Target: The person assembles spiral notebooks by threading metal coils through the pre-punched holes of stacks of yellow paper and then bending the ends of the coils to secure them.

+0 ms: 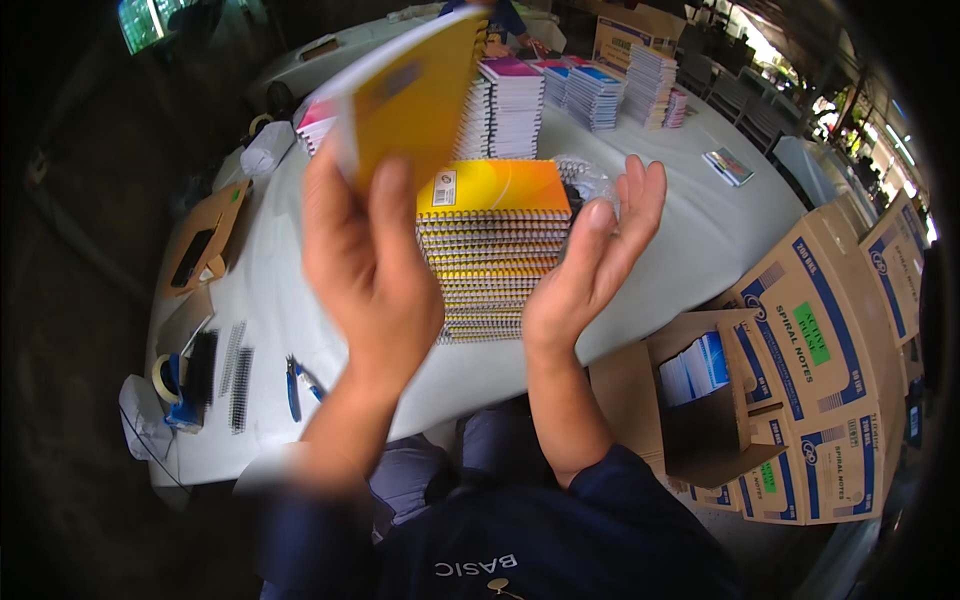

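Observation:
A yellow spiral notebook (415,105) is raised and tilted in my left hand (375,255), gripped between thumb and fingers and slightly blurred. Below and beyond it stands a tall stack of yellow-orange spiral notebooks (520,188), their wire bindings facing me. My right hand (585,265) is beside the right side of this stack, fingers stretched out, holding nothing. Whether its palm touches the stack I cannot tell. Clear plastic wrap (590,178) lies behind the stack, partly hidden by my right hand.
More notebook stacks (515,105) stand farther back on the pale-covered table (700,225). Pliers (293,388), loose wire coils (240,385) and a tape dispenser (180,395) lie at left. Cardboard boxes (800,300) stand at right, one open box holding notebooks (697,370). Another person's hand (497,50) shows behind.

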{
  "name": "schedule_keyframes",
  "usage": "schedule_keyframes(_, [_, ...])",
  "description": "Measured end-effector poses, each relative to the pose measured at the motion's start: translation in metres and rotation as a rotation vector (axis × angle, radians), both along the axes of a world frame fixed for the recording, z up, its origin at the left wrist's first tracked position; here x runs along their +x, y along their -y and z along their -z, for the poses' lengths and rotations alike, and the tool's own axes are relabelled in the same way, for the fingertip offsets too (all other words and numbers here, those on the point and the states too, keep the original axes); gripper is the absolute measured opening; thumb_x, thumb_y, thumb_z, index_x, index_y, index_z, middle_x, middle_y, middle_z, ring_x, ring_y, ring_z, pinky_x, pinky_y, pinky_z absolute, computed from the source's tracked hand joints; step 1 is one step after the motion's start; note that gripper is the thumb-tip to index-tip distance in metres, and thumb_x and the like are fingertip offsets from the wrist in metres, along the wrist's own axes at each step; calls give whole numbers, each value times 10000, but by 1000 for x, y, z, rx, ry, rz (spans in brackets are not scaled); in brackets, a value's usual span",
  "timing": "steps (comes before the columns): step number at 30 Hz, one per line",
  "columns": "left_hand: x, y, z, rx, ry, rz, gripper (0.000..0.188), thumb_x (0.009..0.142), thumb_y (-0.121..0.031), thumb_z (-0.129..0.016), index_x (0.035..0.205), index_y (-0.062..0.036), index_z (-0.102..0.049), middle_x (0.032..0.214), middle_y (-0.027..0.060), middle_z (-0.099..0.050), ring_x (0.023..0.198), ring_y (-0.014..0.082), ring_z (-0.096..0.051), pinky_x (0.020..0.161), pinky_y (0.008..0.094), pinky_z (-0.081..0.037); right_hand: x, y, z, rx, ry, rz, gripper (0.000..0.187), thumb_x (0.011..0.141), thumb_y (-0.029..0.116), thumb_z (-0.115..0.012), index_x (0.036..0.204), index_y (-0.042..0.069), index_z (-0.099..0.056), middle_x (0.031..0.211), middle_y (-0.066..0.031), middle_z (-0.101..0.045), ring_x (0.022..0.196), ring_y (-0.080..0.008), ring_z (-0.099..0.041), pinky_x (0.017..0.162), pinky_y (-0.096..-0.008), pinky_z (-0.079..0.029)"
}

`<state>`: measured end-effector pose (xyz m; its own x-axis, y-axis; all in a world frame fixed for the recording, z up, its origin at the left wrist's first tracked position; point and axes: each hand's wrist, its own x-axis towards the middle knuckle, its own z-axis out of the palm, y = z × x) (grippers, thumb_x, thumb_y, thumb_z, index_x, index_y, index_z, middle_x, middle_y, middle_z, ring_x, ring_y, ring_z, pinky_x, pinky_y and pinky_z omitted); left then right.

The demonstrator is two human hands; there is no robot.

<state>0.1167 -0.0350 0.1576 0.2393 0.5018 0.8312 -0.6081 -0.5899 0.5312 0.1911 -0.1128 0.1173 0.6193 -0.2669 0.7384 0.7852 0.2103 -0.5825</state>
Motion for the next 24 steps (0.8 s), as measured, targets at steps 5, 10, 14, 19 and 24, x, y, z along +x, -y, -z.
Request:
schedule_keyframes(5, [40,-22,20,676,-729,-234,219,783,-175,-660,977,-74,-652,939,96,-657,875,268,-622,777,357,-481,48,1,35,0,-182,-428,515,971,317,-382,1305,-75,-358,1317,-211,-424,1224,-264,-409,1009,-330,-308])
schedule_keyframes(10, [45,-50,34,499,-61,-624,194,806,-197,-661,834,-7,-634,821,126,-641,700,262,-614,640,362,-480,52,-9,43,-28,-141,-275,283,916,177,-528,1066,-54,-594,1046,-161,-633,1005,-233,-589,882,-327,-434])
schedule_keyframes(14, [42,-46,56,75,-332,-459,170,843,-168,-643,814,-4,-606,681,69,-564,572,172,-518,570,273,-435,54,-12,53,-17,-53,-120,144,846,73,-605,948,-25,-633,973,-141,-653,925,-218,-611,839,-323,-456])
schedule_keyframes(19, [42,-50,66,-70,-173,-314,178,902,-189,-580,887,-11,-577,721,-18,-512,613,35,-431,561,186,-373,56,-11,50,-13,-62,-92,76,802,23,-647,869,-14,-650,933,-122,-662,865,-197,-612,812,-305,-465])
schedule_keyframes(24, [24,-76,84,-298,-66,-206,273,957,-270,-463,934,-16,-561,681,-28,-464,591,37,-382,543,182,-330,52,18,62,-53,-86,-89,137,867,60,-580,973,-20,-615,994,-99,-639,926,-169,-584,864,-305,-440])
